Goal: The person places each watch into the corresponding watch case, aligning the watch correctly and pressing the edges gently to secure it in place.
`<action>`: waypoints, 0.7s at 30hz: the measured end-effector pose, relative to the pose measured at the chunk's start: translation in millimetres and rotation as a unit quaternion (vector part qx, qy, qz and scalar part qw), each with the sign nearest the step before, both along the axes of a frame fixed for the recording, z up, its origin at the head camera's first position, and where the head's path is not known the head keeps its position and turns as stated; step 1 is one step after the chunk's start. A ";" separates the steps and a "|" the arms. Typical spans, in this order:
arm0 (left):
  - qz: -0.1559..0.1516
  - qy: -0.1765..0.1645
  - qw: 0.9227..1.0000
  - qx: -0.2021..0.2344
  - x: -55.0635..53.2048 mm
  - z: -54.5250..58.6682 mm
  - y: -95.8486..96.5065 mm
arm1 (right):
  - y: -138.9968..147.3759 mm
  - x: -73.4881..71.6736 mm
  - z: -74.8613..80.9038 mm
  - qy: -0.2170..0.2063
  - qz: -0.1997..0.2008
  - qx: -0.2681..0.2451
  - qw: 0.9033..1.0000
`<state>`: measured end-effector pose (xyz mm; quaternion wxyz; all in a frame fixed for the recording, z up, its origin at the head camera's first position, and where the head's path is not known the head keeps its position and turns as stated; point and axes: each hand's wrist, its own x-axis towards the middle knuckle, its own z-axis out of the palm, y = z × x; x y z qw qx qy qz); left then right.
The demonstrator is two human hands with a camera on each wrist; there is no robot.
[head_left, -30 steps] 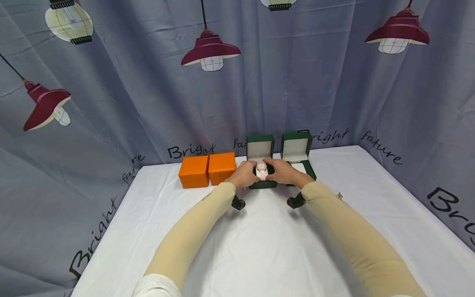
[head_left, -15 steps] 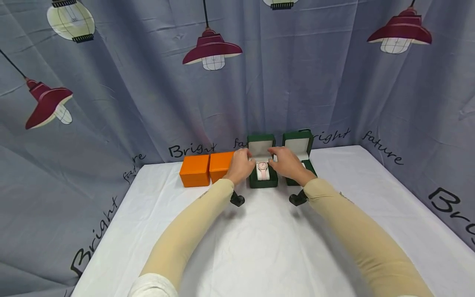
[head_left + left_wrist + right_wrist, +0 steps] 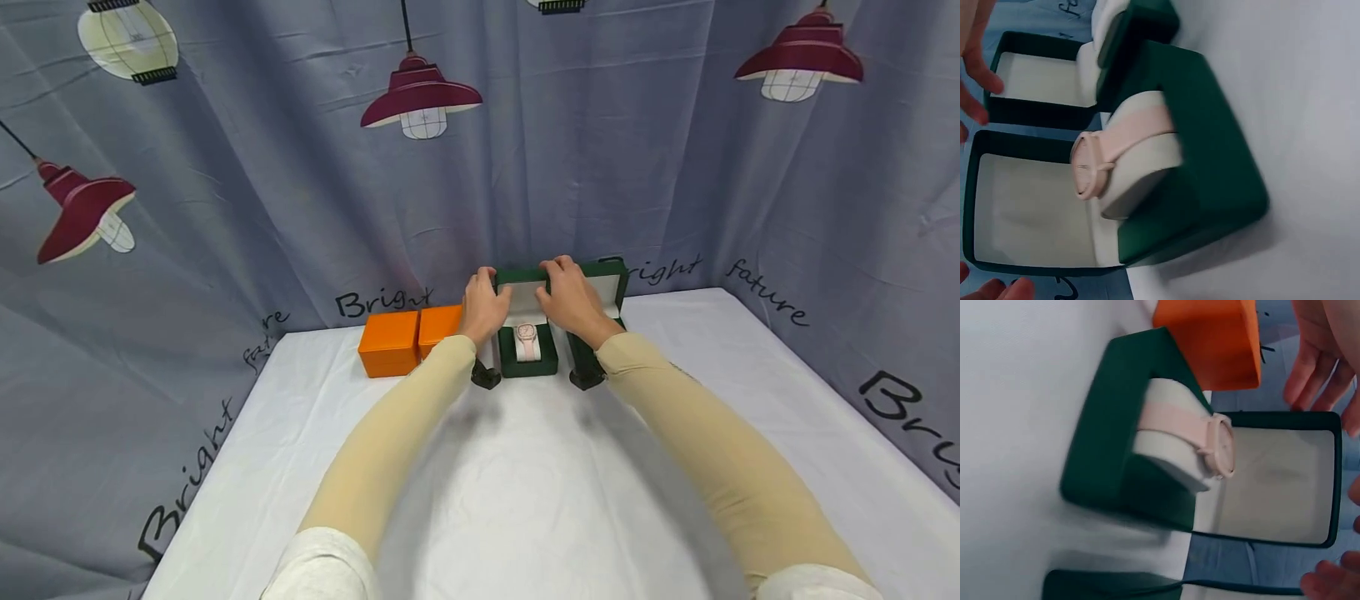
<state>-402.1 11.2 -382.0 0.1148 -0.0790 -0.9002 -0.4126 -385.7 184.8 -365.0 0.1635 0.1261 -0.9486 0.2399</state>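
Observation:
A watch with a pink strap sits wrapped around a white cushion in a green watch box. The lid of this box stands raised, its pale lining facing me. My left hand is at the lid's left side, fingers loosely bent and pointing up. On the other side, my right hand spreads thumb and fingers near the lid's right edge, in front of the second green box. Fingertips of both hands flank the lid in the wrist views; whether they touch it I cannot tell.
Two orange boxes stand side by side on the left, one partly behind my left hand. A second green box with a raised lid is on the right, partly covered by my right hand. A white cloth covers the table.
Both hands have left the watch and cushion, moving up and away from me to either side of the raised lid. The watch now shows fully in its box.

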 end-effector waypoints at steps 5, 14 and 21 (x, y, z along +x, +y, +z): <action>0.000 -0.019 1.000 0.020 -2.0 6.8 1.1 | -8.4 -8.3 6.6 -0.074 -0.004 0.028 0.997; -0.001 -0.024 0.999 0.034 -9.4 8.0 -4.1 | -10.3 -20.0 6.3 -0.077 -0.016 0.041 0.996; -0.013 -0.055 0.998 0.038 -15.3 11.3 -7.8 | -11.5 -17.6 11.7 -0.093 -0.009 0.030 0.995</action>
